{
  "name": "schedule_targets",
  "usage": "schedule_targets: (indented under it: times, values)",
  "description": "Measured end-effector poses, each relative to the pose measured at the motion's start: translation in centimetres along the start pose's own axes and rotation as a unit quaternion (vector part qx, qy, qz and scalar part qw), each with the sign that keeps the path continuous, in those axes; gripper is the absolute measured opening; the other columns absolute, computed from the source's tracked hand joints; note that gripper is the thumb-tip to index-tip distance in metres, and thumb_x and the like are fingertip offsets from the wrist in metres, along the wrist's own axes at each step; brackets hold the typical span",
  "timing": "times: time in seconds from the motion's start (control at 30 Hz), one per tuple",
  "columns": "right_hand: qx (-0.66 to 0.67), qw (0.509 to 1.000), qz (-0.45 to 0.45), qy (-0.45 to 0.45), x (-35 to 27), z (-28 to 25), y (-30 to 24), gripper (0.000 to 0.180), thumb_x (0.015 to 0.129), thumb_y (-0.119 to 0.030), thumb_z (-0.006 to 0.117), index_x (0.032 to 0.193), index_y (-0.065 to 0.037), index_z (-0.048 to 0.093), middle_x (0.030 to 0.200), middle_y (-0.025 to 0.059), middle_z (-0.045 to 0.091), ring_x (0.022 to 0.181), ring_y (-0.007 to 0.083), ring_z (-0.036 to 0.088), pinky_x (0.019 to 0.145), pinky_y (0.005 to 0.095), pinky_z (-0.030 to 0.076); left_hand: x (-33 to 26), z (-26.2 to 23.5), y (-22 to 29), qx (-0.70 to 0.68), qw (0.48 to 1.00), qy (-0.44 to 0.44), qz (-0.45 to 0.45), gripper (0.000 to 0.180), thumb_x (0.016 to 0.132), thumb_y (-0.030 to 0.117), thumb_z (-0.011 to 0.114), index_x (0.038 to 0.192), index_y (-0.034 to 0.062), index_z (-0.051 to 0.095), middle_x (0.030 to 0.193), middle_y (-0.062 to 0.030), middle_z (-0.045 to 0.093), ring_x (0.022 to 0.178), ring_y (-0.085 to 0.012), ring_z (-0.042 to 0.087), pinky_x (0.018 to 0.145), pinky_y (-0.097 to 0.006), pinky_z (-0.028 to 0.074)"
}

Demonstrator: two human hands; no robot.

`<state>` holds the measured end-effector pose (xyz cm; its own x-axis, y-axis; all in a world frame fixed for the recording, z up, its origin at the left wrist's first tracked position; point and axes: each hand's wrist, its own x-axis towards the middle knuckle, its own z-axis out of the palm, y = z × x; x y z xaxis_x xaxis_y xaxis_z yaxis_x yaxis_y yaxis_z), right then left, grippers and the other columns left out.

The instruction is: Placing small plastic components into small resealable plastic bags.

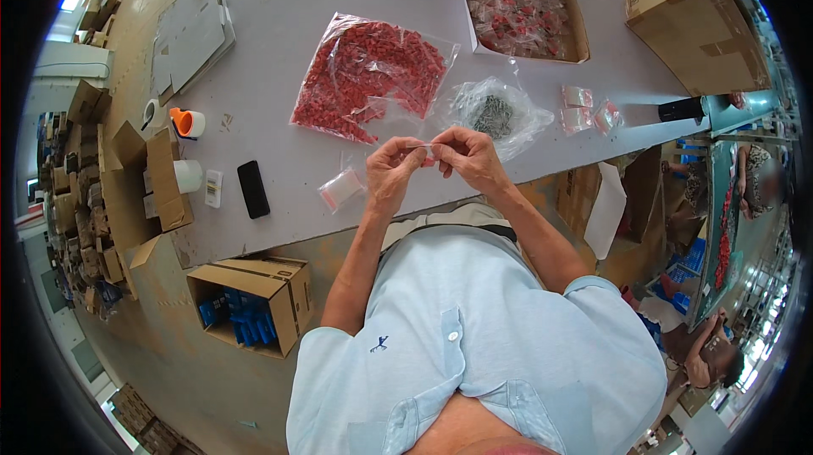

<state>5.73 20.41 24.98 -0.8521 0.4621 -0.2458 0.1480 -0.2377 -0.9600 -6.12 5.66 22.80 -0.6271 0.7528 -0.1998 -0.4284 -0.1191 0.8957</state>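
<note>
In front of my waist, at the table's near edge, my left hand (393,170) and my right hand (468,158) meet, fingers closed in a pinch. Between them is a small clear plastic bag (428,160) with something red in it. Just beyond my hands lies a large clear bag of small red pieces (373,65). To the right of it, an opened plastic bag holds grey metal pieces (494,116), likely screws, too small to be sure. A stack of small empty-looking clear bags (340,190) rests left of my left hand.
A carton of filled small bags (518,13) stands at the far right, with several filled packets (579,108) nearer. A closed cardboard box (690,19) is beyond. Leftward lie a black phone (253,189), an orange-and-white tape roll (187,123) and cardboard sheets (193,44). Other people sit at right.
</note>
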Motion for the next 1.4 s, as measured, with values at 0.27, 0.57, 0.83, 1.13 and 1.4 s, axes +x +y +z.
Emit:
schedule_targets:
  times: [0.27,0.57,0.83,1.13,1.4]
  values:
    - [0.025,0.999,-0.033,0.004,-0.1,-0.6,1.5,0.010,0.098,-0.009,0.064,0.096,-0.003,0.072,0.079,0.0017,0.071,0.066,0.0067,0.064,0.056,0.0254,0.055,0.2,0.8,0.7,0.090,0.996,0.013,0.013,0.005,0.094,0.003,0.068,0.095,-0.0017,0.070,0.088,-0.0050,0.070,0.080,-0.0128,0.067,0.077,-0.028,0.054]
    - [-0.005,0.995,-0.094,0.017,-1.4,-0.6,-0.4,0.009,0.096,-0.011,0.069,0.096,-0.002,0.070,0.075,-0.0001,0.067,0.064,0.0072,0.059,0.057,0.0257,0.049,0.3,1.4,0.2,0.065,0.997,-0.010,0.032,0.007,0.095,0.004,0.069,0.091,-0.0001,0.065,0.083,-0.0059,0.067,0.071,-0.0126,0.061,0.068,-0.026,0.049]
    - [0.005,0.993,-0.107,0.039,-2.9,-2.5,0.8,0.010,0.097,-0.014,0.069,0.094,-0.004,0.071,0.073,-0.0014,0.065,0.065,0.0067,0.058,0.056,0.0258,0.047,1.1,2.8,-0.2,0.083,0.994,-0.068,0.022,0.007,0.096,0.005,0.072,0.097,-0.0011,0.068,0.087,-0.0083,0.071,0.070,-0.0129,0.065,0.064,-0.025,0.052]
    - [-0.034,0.991,-0.116,0.055,-3.5,-3.0,-0.6,0.012,0.099,-0.013,0.068,0.096,-0.002,0.072,0.074,-0.0001,0.066,0.066,0.0072,0.058,0.057,0.0261,0.046,1.6,3.0,-0.3,0.055,0.996,-0.073,0.004,0.010,0.094,0.003,0.075,0.100,-0.0009,0.069,0.090,-0.0075,0.071,0.074,-0.0150,0.067,0.070,-0.028,0.057]
    - [-0.095,0.983,-0.147,0.052,-3.4,-3.0,-0.4,0.013,0.098,-0.012,0.068,0.098,0.001,0.071,0.075,0.0038,0.069,0.066,0.0089,0.060,0.060,0.0284,0.049,1.6,2.7,-0.2,0.106,0.989,-0.100,0.028,0.008,0.095,0.003,0.075,0.099,-0.0009,0.069,0.090,-0.0067,0.071,0.074,-0.0147,0.068,0.070,-0.027,0.057]
